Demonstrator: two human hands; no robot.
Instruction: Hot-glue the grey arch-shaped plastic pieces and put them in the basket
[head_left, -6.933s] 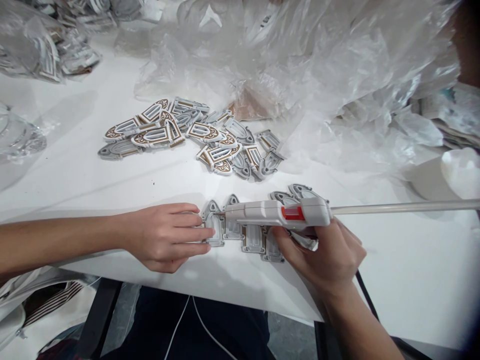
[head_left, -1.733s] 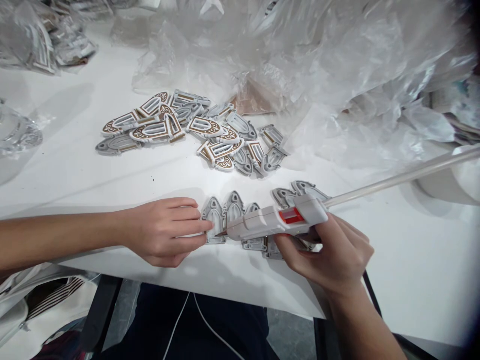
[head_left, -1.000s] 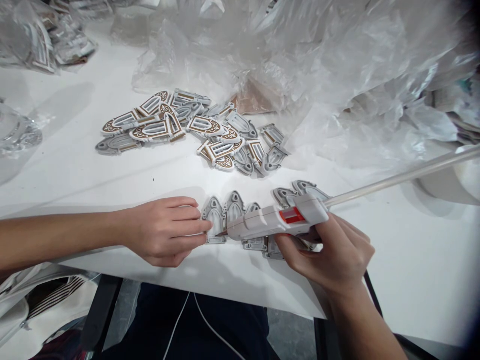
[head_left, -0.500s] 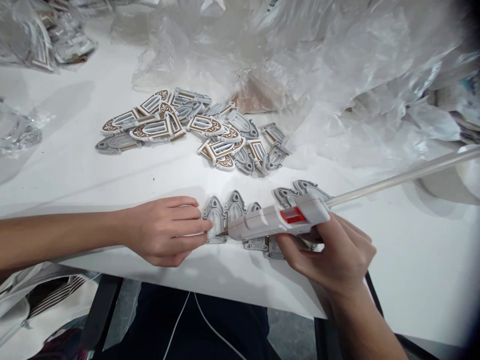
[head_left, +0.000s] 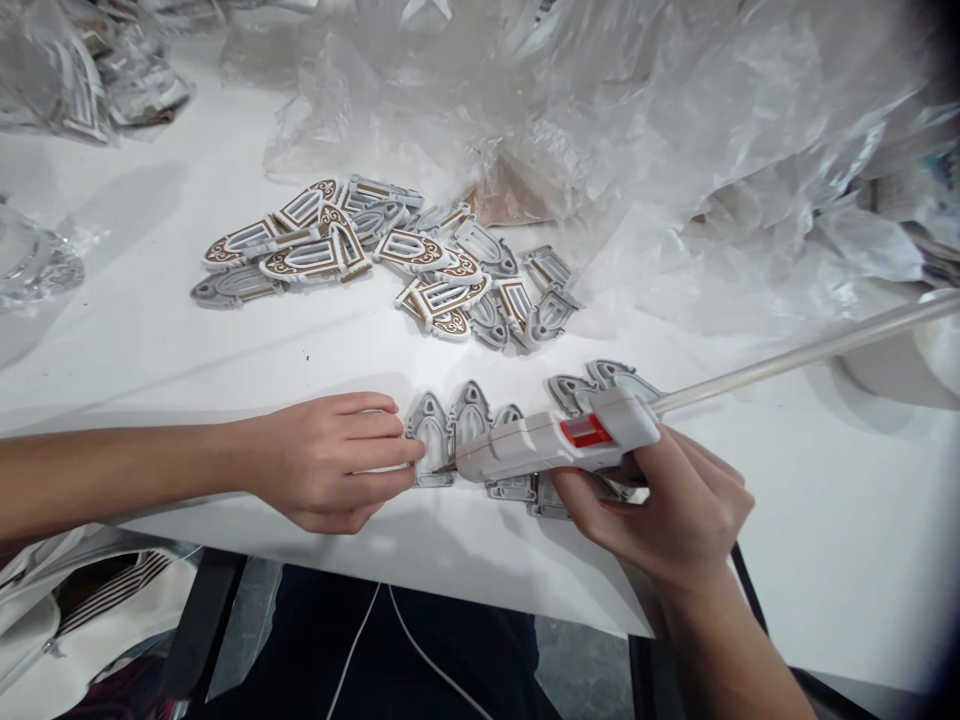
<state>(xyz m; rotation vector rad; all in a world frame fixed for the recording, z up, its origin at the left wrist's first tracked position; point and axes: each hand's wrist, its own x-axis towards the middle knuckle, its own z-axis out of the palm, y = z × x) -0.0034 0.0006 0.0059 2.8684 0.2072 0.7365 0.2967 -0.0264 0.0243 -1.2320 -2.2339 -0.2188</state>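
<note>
A white hot glue gun [head_left: 540, 440] with a red window is gripped in my right hand [head_left: 675, 505]. Its nozzle points left, down at the lower part of the leftmost grey arched window piece [head_left: 431, 435], which lies back side up. The fingers of my left hand [head_left: 341, 465] are curled against that piece's left edge, steadying it. Beside it in the row lies another arched piece [head_left: 471, 410]; more pieces are partly hidden under the gun and my right hand. A long translucent glue stick [head_left: 810, 355] sticks out from the gun's rear.
Beyond the row lies a pile of white-and-gold arched pieces [head_left: 315, 255], some face up. Crumpled clear plastic bags [head_left: 637, 150] cover the back and right of the white table [head_left: 187, 400]. Bagged parts [head_left: 127, 80] sit at the far left. A white cable [head_left: 352, 650] hangs below the table edge.
</note>
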